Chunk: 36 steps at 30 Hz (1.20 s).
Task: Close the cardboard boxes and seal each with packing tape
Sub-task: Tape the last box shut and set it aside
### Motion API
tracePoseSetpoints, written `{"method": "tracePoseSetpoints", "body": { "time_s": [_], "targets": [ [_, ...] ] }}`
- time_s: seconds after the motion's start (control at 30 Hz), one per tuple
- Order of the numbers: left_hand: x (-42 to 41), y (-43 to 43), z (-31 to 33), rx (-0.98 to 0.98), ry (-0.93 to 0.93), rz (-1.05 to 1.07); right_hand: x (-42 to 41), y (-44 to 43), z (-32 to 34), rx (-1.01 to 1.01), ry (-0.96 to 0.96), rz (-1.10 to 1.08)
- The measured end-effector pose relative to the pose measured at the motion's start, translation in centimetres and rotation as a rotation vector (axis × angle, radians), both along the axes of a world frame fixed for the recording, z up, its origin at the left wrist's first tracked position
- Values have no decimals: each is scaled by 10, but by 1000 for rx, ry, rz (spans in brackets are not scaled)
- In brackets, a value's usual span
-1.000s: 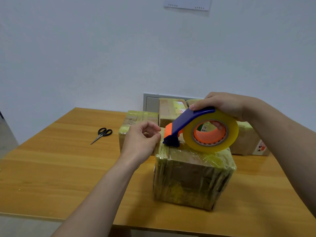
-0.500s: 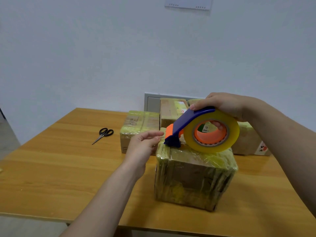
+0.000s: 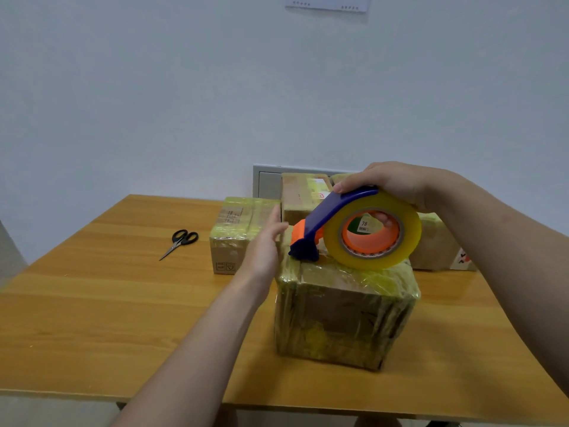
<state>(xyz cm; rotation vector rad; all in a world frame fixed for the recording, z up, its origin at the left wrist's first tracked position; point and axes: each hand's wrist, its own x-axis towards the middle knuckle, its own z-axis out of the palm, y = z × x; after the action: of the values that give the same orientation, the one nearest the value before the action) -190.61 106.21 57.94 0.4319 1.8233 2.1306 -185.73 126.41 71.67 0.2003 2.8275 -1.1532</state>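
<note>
A cardboard box (image 3: 341, 312) wrapped in yellowish tape stands in front of me on the wooden table (image 3: 92, 303). My right hand (image 3: 391, 183) grips a blue and orange tape dispenser (image 3: 354, 229) with a large roll of clear tape, and its blade end rests on the box's top left edge. My left hand (image 3: 264, 245) is flat, fingers straight, against the box's upper left side beside the dispenser's nose.
Black scissors (image 3: 180, 241) lie on the table to the left. Three more taped boxes stand behind: one at the left (image 3: 237, 232), one at the back (image 3: 303, 192), one at the right (image 3: 434, 245). A grey wall panel (image 3: 266, 183) sits behind them.
My left hand has opened from a loose pinch and stretched flat along the box's left side. The dispenser and my right hand have stayed on the box top.
</note>
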Motion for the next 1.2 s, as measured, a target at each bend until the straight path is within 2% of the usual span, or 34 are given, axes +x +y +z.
{"method": "tracePoseSetpoints", "body": {
  "time_s": [0.07, 0.13, 0.37, 0.5, 0.83, 1.2],
  "targets": [
    [7, 1, 1, 46, -54, -130, 1, -1, 0, -4, -6, -1],
    [7, 0, -10, 51, -60, -164, 1, -1, -3, -29, -10, -15],
    [0, -13, -23, -208, 255, -276, -1, -2, 1, -157, -69, -78],
    [-10, -20, -23, -252, 328, -354, 8, 9, 7, -234, -121, -47],
    [-14, -21, -19, -284, 348, -387, 23, 18, -11, -402, -2, -84],
    [-15, -23, -16, -283, 319, -404, 54, 59, 8, -308, -44, -111]
  ]
}}
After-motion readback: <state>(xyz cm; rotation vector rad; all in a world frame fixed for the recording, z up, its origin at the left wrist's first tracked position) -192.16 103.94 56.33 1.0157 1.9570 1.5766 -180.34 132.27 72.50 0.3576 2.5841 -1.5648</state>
